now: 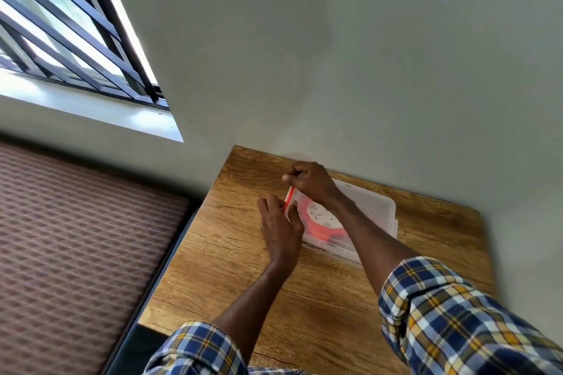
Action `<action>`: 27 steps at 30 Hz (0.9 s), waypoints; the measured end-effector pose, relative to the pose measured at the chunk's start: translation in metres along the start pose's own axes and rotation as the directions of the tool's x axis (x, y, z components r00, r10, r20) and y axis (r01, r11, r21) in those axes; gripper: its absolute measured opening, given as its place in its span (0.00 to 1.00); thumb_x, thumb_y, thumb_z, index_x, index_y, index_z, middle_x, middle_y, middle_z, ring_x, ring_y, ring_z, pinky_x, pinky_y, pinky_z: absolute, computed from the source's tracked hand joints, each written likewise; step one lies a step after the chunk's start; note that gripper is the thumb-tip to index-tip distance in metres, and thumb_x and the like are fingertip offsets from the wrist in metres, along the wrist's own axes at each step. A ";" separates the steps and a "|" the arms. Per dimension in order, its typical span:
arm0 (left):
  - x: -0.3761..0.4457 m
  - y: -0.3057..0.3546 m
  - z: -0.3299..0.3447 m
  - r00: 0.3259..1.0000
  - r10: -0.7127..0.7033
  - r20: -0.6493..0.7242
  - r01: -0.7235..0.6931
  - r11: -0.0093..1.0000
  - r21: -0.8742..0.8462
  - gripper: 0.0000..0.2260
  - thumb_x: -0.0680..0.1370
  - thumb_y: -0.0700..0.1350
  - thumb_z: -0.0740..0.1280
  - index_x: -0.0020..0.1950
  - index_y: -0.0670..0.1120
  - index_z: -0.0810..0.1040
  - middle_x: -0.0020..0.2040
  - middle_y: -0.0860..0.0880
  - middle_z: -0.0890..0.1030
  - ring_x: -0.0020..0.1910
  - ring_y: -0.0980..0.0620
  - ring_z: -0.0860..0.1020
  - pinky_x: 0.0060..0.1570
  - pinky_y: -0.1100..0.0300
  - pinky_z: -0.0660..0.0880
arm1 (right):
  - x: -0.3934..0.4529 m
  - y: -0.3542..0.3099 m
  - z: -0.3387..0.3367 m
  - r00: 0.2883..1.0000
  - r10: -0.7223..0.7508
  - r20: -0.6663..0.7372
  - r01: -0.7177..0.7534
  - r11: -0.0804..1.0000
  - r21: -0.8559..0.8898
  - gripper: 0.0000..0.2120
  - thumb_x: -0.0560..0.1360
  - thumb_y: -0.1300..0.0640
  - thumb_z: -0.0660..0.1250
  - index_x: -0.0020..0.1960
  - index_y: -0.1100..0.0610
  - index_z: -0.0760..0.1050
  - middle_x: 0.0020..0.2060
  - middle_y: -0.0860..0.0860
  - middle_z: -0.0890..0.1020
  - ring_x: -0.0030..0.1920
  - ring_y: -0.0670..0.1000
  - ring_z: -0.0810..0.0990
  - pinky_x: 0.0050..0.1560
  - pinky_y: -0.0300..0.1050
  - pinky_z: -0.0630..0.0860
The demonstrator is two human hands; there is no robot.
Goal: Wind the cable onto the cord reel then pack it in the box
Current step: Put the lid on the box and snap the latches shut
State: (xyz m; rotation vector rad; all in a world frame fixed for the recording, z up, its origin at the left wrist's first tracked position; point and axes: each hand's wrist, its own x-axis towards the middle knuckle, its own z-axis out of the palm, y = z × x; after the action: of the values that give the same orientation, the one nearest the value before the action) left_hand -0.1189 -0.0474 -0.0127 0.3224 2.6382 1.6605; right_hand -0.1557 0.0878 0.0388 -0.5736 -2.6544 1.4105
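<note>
Reel [320, 218] already inside clear box [377, 207] on table [243, 268]; left hand [281, 230] and right hand [307, 181] both pinching red latch [289, 196] at box's left end; probably light, stiff, slick plastic; best gripped at edges.

There are two hands, a left hand [278, 224] and a right hand [307, 181]. There are two checked sleeves, one on the left arm [198, 350] and one on the right arm [451, 313]. There is one clear box [377, 207]. There is one orange reel [320, 219] in the box. There is one wooden table [231, 268]. There is one window [70, 39]. There is one bed [76, 237] beside the table.
</note>
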 end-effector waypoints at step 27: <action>0.013 0.115 0.145 0.278 0.300 0.913 -0.805 0.592 0.050 0.16 0.83 0.50 0.65 0.70 0.52 0.79 0.75 0.50 0.74 0.76 0.45 0.69 0.73 0.47 0.62 | -0.193 0.119 -0.089 0.654 0.756 -0.023 -0.326 0.309 0.893 0.21 0.64 0.62 0.81 0.56 0.63 0.84 0.45 0.60 0.86 0.45 0.59 0.84 0.47 0.55 0.81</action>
State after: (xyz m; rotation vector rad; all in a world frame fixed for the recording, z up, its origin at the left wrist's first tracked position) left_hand -0.0956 0.1324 0.0281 1.8040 2.0754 0.3648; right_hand 0.0786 0.1477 0.0129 -1.5243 -1.0896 2.1171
